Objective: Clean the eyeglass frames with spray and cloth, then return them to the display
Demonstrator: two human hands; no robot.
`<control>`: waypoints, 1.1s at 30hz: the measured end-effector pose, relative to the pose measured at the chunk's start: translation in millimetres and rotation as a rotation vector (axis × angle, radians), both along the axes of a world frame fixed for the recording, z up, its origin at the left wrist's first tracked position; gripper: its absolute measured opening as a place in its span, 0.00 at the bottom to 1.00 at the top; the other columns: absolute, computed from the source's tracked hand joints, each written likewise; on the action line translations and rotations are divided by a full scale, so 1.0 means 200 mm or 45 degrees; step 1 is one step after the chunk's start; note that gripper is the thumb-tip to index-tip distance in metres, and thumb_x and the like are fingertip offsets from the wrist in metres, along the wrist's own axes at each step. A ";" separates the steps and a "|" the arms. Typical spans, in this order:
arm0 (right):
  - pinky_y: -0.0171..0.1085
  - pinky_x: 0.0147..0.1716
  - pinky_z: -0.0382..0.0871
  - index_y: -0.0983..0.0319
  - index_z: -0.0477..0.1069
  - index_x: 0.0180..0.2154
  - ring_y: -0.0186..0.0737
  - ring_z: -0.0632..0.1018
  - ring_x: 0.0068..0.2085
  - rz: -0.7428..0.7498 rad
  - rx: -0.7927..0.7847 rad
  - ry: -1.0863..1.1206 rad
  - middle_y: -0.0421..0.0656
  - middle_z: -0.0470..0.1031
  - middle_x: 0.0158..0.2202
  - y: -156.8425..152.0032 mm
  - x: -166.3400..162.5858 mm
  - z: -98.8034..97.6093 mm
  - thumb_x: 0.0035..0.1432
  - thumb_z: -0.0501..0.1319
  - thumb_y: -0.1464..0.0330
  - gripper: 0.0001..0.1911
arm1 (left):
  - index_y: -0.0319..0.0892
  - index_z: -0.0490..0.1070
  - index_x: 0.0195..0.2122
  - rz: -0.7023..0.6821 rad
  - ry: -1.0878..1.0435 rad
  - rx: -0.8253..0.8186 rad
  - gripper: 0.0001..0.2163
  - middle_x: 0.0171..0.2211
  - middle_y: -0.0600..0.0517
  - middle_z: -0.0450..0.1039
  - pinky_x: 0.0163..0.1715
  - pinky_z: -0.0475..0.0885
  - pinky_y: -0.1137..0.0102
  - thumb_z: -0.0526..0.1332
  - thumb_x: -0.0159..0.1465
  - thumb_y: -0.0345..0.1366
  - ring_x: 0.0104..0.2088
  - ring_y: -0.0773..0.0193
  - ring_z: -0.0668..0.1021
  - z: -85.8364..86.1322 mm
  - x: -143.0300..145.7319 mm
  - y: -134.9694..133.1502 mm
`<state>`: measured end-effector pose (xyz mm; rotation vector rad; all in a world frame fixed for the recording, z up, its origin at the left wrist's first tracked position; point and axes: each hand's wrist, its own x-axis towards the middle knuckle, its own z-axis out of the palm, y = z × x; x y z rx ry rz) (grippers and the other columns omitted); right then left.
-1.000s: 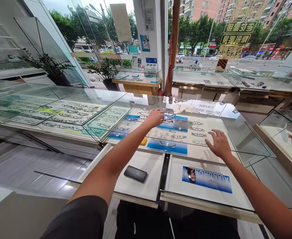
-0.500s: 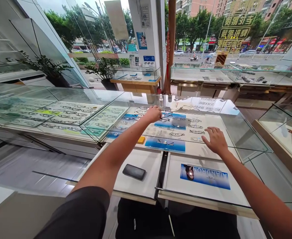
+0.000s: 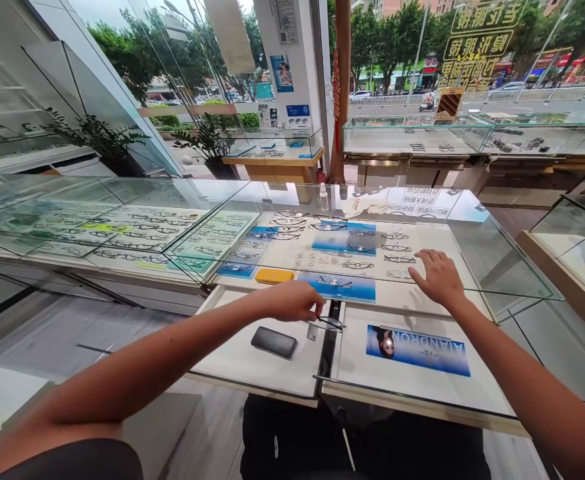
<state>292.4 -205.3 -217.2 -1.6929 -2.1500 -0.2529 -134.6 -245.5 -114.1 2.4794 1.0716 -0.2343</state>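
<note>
My left hand point(image 3: 298, 301) is closed on a pair of dark-rimmed eyeglasses point(image 3: 330, 324) with a small tag point(image 3: 312, 333) hanging below. It is above the gap between two pulled-out drawers, just in front of the showcase. At the right part of the glass showcase point(image 3: 510, 267) my right hand point(image 3: 438, 277) has its fingers spread and holds nothing. Beside its fingertips sit dark-framed glasses point(image 3: 399, 259) in a column. Another pair of glasses point(image 3: 334, 283) lies on a blue card in the showcase. A yellow case point(image 3: 274, 275) is just beyond my left wrist.
A black phone point(image 3: 274, 341) lies in the left drawer point(image 3: 252, 377). The right drawer point(image 3: 412, 383) has a blue printed card point(image 3: 417, 350). A spray bottle point(image 3: 323, 197) stands on the glass top. Eyeglass rows fill the left showcase point(image 3: 137, 230); another showcase point(image 3: 572, 267) stands at the right.
My left hand has come back toward me from the far rows of the showcase, now with eyeglasses in it. My right hand has stayed nearly in place.
</note>
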 end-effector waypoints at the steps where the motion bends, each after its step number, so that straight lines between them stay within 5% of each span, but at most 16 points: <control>1: 0.56 0.57 0.66 0.64 0.73 0.60 0.62 0.73 0.61 -0.004 -0.004 -0.005 0.57 0.76 0.62 0.00 0.00 0.00 0.73 0.50 0.52 0.29 | 0.56 0.84 0.35 0.022 0.044 0.014 0.06 0.29 0.55 0.81 0.29 0.63 0.66 0.69 0.62 0.34 0.31 0.59 0.81 -0.09 -0.01 0.00; 7: 0.56 0.55 0.67 0.64 0.72 0.61 0.62 0.74 0.58 -0.013 -0.022 -0.011 0.57 0.76 0.62 -0.01 -0.01 0.02 0.73 0.50 0.52 0.29 | 0.50 0.83 0.47 0.337 0.119 0.305 0.09 0.47 0.48 0.85 0.44 0.72 0.64 0.63 0.70 0.37 0.50 0.52 0.83 -0.48 -0.07 0.27; 13: 0.56 0.53 0.67 0.63 0.73 0.60 0.62 0.75 0.57 -0.004 0.001 -0.014 0.56 0.77 0.60 -0.01 -0.01 0.02 0.73 0.51 0.53 0.27 | 0.43 0.81 0.47 0.527 0.184 0.457 0.09 0.49 0.42 0.81 0.54 0.74 0.57 0.62 0.73 0.38 0.53 0.51 0.80 -0.65 -0.05 0.71; 19: 0.54 0.53 0.67 0.62 0.74 0.58 0.61 0.76 0.56 0.019 0.056 -0.018 0.55 0.79 0.58 -0.01 0.00 0.02 0.73 0.53 0.54 0.25 | 0.41 0.75 0.59 0.600 0.238 0.504 0.17 0.59 0.43 0.76 0.57 0.78 0.51 0.65 0.73 0.44 0.56 0.52 0.80 -0.77 0.02 1.07; 27: 0.55 0.56 0.67 0.61 0.74 0.59 0.62 0.76 0.57 0.028 0.050 0.014 0.55 0.79 0.59 -0.03 0.00 0.02 0.72 0.54 0.54 0.24 | 0.41 0.74 0.60 0.517 0.300 0.377 0.18 0.60 0.43 0.75 0.56 0.80 0.52 0.65 0.74 0.44 0.55 0.53 0.80 -0.92 0.03 1.10; 33: 0.55 0.56 0.68 0.62 0.75 0.58 0.60 0.77 0.57 0.030 0.084 -0.009 0.54 0.80 0.58 -0.03 0.00 0.02 0.71 0.56 0.56 0.23 | 0.41 0.74 0.60 0.528 0.315 0.330 0.18 0.60 0.43 0.75 0.56 0.79 0.52 0.65 0.74 0.44 0.56 0.53 0.80 -0.85 0.04 1.02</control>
